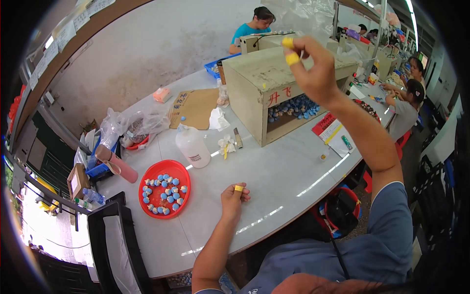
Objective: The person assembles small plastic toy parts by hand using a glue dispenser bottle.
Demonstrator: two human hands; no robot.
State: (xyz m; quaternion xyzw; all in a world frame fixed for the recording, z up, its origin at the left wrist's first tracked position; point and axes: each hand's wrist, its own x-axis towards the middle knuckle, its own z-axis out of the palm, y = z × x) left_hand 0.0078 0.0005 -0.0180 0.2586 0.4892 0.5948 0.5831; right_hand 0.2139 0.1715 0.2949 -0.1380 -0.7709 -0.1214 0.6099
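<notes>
My left hand is low over the grey-white table, its fingers curled closed and yellow tape round one finger. If it holds anything, that is hidden. Raised high in front of the cream wooden box, my right hand has thumb and forefinger brought close together, both wrapped in yellow tape. Anything between those tips is too small to make out. To the left of my left hand, a red round tray carries several small blue-and-cream pieces. Many blue pieces fill the box's open front.
A white plastic bottle stands behind the red tray, near crumpled tissue and cardboard. A pink tumbler and black crate are at left. A red-and-white paper lies right. Co-workers sit beyond the box and along the right.
</notes>
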